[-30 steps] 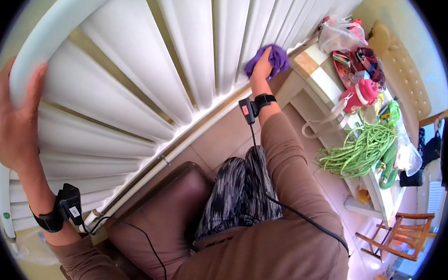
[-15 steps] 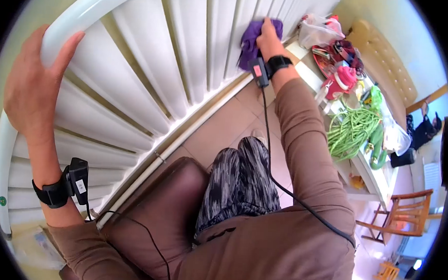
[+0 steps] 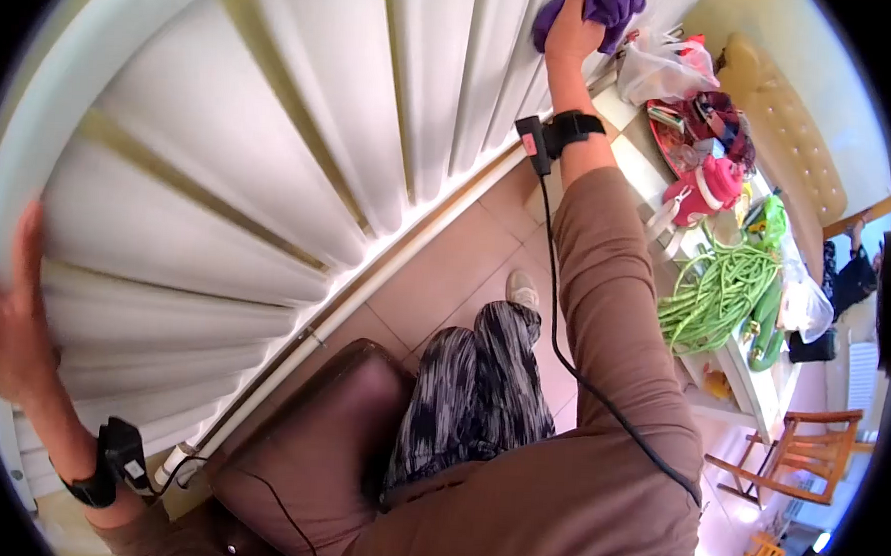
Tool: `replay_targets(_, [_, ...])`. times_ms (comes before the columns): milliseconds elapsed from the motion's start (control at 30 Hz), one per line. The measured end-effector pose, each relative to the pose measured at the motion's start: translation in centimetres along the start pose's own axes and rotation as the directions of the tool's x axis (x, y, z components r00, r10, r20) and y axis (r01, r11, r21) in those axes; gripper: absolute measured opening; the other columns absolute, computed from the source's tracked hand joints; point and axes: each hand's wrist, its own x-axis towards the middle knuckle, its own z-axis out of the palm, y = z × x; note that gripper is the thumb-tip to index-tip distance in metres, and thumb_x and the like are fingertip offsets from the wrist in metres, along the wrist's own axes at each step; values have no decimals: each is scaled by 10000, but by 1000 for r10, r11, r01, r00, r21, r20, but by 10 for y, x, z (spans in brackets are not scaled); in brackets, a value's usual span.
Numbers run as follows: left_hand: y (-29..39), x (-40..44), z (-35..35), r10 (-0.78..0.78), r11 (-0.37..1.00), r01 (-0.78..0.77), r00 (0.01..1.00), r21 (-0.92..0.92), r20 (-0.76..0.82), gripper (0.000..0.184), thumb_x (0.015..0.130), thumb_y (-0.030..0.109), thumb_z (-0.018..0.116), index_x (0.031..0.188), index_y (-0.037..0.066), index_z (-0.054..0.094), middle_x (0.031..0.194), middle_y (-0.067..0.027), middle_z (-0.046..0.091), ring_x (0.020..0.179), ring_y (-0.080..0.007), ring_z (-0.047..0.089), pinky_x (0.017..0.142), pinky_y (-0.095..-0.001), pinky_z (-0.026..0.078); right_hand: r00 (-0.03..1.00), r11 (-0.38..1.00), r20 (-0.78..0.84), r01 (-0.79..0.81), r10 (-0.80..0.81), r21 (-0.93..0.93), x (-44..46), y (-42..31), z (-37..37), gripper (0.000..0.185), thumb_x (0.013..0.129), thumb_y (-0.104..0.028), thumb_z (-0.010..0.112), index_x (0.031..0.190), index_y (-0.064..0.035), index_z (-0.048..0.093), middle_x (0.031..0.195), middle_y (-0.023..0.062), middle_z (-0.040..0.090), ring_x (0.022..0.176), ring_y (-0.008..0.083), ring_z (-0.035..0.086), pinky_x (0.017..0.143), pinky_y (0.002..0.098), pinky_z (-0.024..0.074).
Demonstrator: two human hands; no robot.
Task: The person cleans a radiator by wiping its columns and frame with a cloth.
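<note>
A white ribbed radiator (image 3: 314, 103) fills the left and upper part of the head view. My left hand (image 3: 11, 324), slightly blurred at the left edge, grips its rounded top rail (image 3: 61, 82), with the thumb on the near side and the fingers beyond it. At the top, my right hand (image 3: 575, 35) is closed on a bunched purple cloth (image 3: 613, 9) against the far end of the radiator's ribs. Part of the cloth runs out of view. Each wrist wears a black strap with a small cabled box.
A brown padded seat (image 3: 310, 431) stands beside the radiator pipe (image 3: 365, 304). To the right, a table (image 3: 759, 391) bears green beans (image 3: 718, 295), a pink bottle (image 3: 713, 185) and plastic bags (image 3: 663, 69). Behind are a wooden chair (image 3: 806, 453) and a person in dark clothes (image 3: 851, 281).
My right hand has carried the purple cloth up and right along the radiator. My left hand appears lower and farther left on the rail, and the whole view has shifted.
</note>
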Motion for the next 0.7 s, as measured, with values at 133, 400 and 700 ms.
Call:
replay_targets(133, [0,-7,-1,-81,997,80,993,12,81,394,924,320,590,1267,127,583,1116,-46,675,950,-157,657,820,-262,488,992,942,-125,69,-29,329,-45,45,-7,477,903,-343,633,1087,97,614,1085,148,653,954,218,595,887,332,435])
replay_targets(400, [3,-10,-5,-190,980,178,972,93,139,432,908,393,595,1261,145,586,1109,-43,676,943,-167,660,781,-251,494,950,956,-110,-285,292,74,-107,145,-28,643,930,-500,499,1200,79,569,1237,224,589,1148,314,557,993,364,395])
replay_targets(700, [24,7,-9,-190,980,187,981,-67,-34,450,856,418,671,1206,144,605,1107,-49,666,962,-216,650,811,-275,482,294,268,241,-954,925,135,-93,173,-48,662,888,-566,502,1321,-66,473,1243,81,560,1073,239,563,943,382,461])
